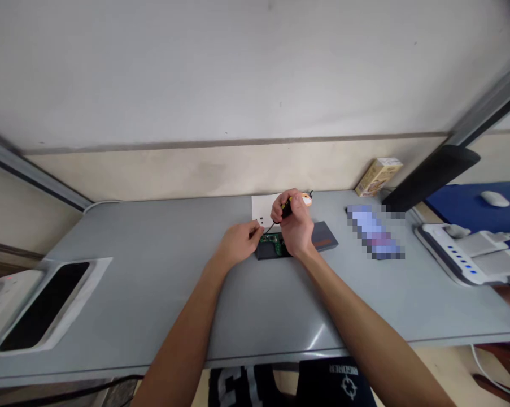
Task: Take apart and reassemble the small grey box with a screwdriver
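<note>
My right hand (296, 223) is wrapped round the black and yellow handle of a screwdriver (287, 208). Its thin shaft slants down to the left, onto a green circuit board (275, 240) set in a dark, flat case (266, 252). The fingers of my left hand (240, 243) are pinched together at the case's upper left corner, close to the screwdriver's tip; what lies between them is too small to make out. Partly behind my right wrist lies a dark grey cover-like piece (325, 236). A white sheet (260, 209) with small dark specks lies behind the case.
A phone (47, 305) on a white sheet lies at left. At right are a blurred-out screen (373, 232), a small carton (378, 176), a black upright object (432, 176) and a white power strip (458, 254) with plugs. An orange and white trinket (307, 199) sits behind my right hand.
</note>
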Available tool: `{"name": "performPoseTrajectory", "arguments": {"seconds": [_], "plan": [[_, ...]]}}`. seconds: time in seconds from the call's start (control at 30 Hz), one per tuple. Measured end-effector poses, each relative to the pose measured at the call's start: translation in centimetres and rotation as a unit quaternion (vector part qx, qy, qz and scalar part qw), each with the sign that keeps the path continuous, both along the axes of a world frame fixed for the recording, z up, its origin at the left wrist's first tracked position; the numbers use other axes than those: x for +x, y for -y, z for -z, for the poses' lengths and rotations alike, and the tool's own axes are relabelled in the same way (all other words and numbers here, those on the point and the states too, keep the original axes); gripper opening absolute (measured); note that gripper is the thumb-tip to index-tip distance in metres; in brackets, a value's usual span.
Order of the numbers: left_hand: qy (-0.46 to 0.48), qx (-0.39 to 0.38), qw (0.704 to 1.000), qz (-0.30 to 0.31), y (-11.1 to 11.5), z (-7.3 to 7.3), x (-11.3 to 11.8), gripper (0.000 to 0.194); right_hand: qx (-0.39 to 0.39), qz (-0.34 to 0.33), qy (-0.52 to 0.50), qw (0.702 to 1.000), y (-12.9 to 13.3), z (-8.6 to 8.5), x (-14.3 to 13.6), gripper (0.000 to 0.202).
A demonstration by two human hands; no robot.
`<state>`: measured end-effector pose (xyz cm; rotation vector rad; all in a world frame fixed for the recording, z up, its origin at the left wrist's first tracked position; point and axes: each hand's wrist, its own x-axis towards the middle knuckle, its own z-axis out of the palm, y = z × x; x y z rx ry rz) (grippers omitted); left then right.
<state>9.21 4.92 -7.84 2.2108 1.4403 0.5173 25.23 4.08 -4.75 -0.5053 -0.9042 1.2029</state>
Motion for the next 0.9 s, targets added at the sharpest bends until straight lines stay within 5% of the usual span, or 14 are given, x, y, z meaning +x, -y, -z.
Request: {"name": "performPoseTrajectory", "arguments": {"seconds": [0.47,0.9], "plan": [[0.003,0.000,1.000,0.002,0.2,-0.3,0.2,0.033,0.010,0.006,0.017,1.000,-0.6,0.4,-0.2,0.030],[0.068,-0.028,0.997,0.012,-0.5,0.7,-0.7,0.037,-0.017,-0.096,-0.006,0.995,-2.5,-0.2,0.3,0.042]]}}
